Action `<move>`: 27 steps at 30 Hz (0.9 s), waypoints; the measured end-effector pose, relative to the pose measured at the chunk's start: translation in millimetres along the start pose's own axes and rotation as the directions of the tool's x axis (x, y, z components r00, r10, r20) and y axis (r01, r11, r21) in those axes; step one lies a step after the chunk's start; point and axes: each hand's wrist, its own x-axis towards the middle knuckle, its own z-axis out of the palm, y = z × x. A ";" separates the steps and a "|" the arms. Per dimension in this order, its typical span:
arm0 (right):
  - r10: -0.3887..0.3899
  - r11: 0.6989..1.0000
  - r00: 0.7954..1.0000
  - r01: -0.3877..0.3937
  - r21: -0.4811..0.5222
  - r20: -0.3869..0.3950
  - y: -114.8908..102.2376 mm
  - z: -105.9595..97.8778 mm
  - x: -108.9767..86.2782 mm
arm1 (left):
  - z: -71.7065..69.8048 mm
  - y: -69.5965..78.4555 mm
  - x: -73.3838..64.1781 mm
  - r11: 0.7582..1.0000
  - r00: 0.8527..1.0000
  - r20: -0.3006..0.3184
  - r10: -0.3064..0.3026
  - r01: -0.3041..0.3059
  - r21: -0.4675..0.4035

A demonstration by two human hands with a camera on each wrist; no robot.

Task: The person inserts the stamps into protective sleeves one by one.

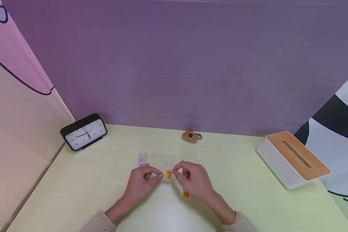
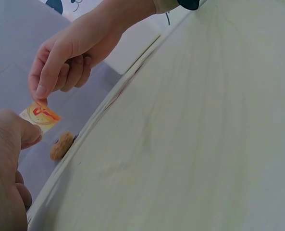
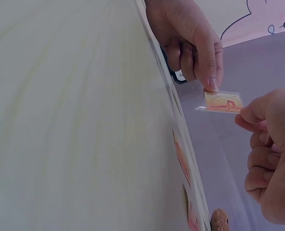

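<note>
Between both hands is a small yellow-orange card [image 1: 168,174] in a clear plastic sleeve, held up off the table. My left hand [image 1: 143,181] pinches one side of it between thumb and index finger. The opposite side is pinched by the thumb and index finger of my right hand [image 1: 195,180]. In the right wrist view the card [image 3: 223,101] shows a red-orange print, and the clear sleeve extends past it. A second orange-and-white piece [image 1: 186,193] lies on the table under the right hand, which partly covers it.
A small pale purple-printed card or packet [image 1: 142,158] lies beyond the left hand. Farther back sits a brown pouch-like item [image 1: 190,136] with a dark loop. A black clock [image 1: 85,133] stands at the back left, and a white tissue box [image 1: 290,161] with a wooden lid at right.
</note>
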 end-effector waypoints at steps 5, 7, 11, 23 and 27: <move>-0.009 1.000 1.000 0.009 0.008 -0.024 2.0 -4.6 -3.7 | -3.2 -4.0 3.8 0.999 0.998 -0.049 -0.028 0.029 0.020; -0.017 1.000 0.999 0.018 0.011 -0.029 3.4 -6.4 -5.6 | -5.6 -6.2 5.5 0.998 0.996 -0.066 -0.057 0.059 0.021; -0.032 0.999 0.998 0.033 0.013 -0.045 6.2 -10.2 -10.7 | -10.4 -9.5 9.1 0.991 0.988 -0.088 -0.126 0.129 0.034; -0.011 1.000 0.998 0.011 0.003 -0.059 15.4 -24.0 -29.2 | -14.2 -15.7 24.4 0.958 0.981 -0.129 -0.143 0.170 0.232; 0.008 1.000 0.999 -0.007 0.016 -0.049 18.5 -27.4 -34.1 | -13.9 -15.8 27.8 0.945 0.982 -0.141 -0.125 0.161 0.284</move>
